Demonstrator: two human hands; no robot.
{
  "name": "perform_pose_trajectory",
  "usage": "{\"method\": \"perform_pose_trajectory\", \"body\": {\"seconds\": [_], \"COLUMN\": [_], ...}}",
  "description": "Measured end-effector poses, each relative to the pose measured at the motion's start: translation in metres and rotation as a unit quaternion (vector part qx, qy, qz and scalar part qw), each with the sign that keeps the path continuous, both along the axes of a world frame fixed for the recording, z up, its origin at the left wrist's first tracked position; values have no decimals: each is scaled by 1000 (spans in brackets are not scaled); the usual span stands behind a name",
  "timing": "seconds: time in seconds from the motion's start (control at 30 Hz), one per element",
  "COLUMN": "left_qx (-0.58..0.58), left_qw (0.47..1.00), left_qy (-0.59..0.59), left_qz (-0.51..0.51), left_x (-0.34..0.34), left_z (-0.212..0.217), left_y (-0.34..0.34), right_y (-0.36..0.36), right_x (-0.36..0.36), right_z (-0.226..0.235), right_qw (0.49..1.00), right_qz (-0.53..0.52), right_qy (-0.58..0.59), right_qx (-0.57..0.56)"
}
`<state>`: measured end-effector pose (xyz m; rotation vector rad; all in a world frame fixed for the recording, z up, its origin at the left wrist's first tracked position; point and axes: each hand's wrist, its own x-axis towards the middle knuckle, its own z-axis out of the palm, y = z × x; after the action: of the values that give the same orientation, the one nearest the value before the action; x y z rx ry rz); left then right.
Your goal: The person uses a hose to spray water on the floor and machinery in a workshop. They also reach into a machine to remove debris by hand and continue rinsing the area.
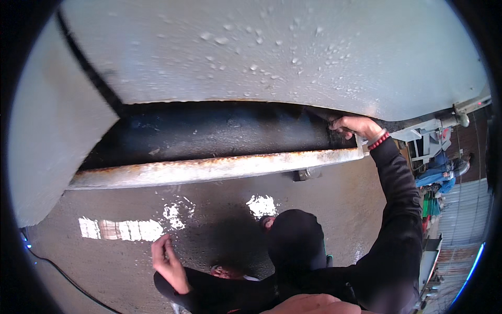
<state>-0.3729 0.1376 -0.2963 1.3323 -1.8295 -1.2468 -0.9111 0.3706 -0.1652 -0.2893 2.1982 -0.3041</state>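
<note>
Rusty sill (209, 168) under right hand (355, 127) (fingertips hidden in dark gap)

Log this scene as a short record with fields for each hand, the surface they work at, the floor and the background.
Right hand: right hand raised, fingers curled at the right end of the dark gap; red bead bracelet on the wrist
Left hand: left hand low, touching nothing, fingers loosely bent
Surface: pale grey panel with water drops; rusty white bar below the gap
Floor: wet dark ground with bright reflections; black cable at the left
Background: clutter at the far right, unclear
</note>
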Motion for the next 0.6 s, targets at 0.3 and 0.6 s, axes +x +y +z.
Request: {"method": "perform_pose_trajectory", "body": {"seconds": [0.3, 0.6], "left_qx": [8, 107], "left_qw": [999, 992], "left_qy": [-38, -58], "left_qz": [27, -24], "left_x": [-20, -35], "left_z": [17, 79], "left_y": [54, 80], "right_y": [-34, -159], "right_x": [-90, 11], "right_z": [-134, -176], "right_qw": [960, 970], "right_qz": [-120, 134], "right_qy": [125, -37], "right_qx": [-218, -199]}}
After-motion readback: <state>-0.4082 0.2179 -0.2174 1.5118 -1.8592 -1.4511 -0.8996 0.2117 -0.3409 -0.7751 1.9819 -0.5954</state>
